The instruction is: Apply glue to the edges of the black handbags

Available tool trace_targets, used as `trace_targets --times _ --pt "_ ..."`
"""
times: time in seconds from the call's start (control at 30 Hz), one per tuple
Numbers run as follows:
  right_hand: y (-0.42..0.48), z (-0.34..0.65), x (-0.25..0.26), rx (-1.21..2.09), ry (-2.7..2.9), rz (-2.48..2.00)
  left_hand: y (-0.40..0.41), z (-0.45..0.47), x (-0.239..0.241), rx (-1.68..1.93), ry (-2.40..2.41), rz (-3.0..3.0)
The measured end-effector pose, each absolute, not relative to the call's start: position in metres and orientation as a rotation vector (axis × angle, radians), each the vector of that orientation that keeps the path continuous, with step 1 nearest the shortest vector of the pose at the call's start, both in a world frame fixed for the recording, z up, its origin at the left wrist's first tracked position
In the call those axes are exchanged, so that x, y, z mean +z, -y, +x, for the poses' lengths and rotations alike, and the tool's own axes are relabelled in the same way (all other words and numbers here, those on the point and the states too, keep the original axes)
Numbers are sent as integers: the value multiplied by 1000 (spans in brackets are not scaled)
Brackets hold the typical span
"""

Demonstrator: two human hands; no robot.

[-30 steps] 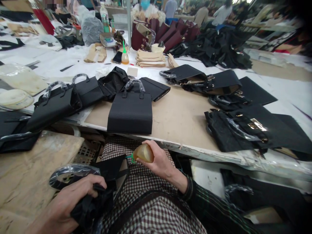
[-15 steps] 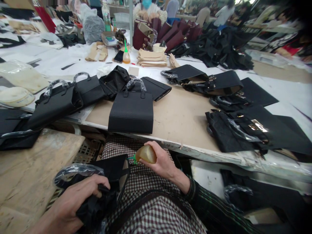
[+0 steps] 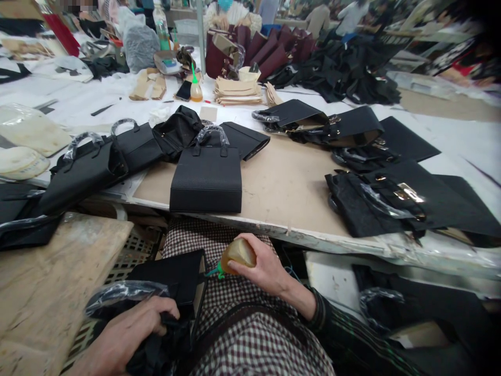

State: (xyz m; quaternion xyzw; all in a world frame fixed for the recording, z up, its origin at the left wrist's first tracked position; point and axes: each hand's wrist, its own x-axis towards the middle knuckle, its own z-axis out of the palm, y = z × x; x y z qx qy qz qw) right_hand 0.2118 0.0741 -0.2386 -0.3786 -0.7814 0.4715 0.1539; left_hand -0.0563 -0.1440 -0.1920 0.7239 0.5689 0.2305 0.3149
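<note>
Over my lap lies a black handbag (image 3: 168, 274) with a plastic-wrapped handle (image 3: 127, 295). My left hand (image 3: 135, 331) grips bunched black lining fabric (image 3: 160, 347) at the bag's near side, fingers closed. In my right hand (image 3: 260, 263) is a translucent squeeze bottle (image 3: 238, 255) of amber liquid, tilted so its green nozzle (image 3: 215, 271) points left to the bag's open edge. The nozzle tip is close to that edge; whether it touches I cannot tell. Beyond, at the table's front edge, a finished-looking black handbag (image 3: 206, 180) stands upright.
More black handbags lie on the table at left (image 3: 84, 175) and right (image 3: 391, 198). A second glue-type bottle (image 3: 196, 90) stands further back beside stacked tan pieces (image 3: 238, 92). A worn board (image 3: 94, 250) is at my left, and another black bag (image 3: 426, 308) lies low at right.
My right hand has shifted slightly right and down with the bottle, whose nozzle stays near the bag edge. My left hand keeps its hold on the lining. The whole view has moved slightly.
</note>
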Motion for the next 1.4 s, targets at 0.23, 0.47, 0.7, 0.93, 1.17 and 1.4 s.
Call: trace_targets --times 0.23,0.47,0.7,0.93,1.17,1.4 --pt "-73 211 -243 1470 2279 -1169 149 -31 -194 716 -1518 1885" --pt "-74 214 -251 1479 2145 -1231 151 -34 -198 711 -1505 1884" --pt "-71 213 -247 1484 2213 -1235 153 -42 -201 768 -1523 1883" --pt "-76 216 -246 1593 2018 -1330 153 -39 -197 787 -1568 1863" --pt "-73 217 -250 1834 1784 -1374 155 -29 -194 745 -1660 1791" --pt "-76 219 -258 2007 1706 -1307 150 -29 -190 746 -1628 1828"
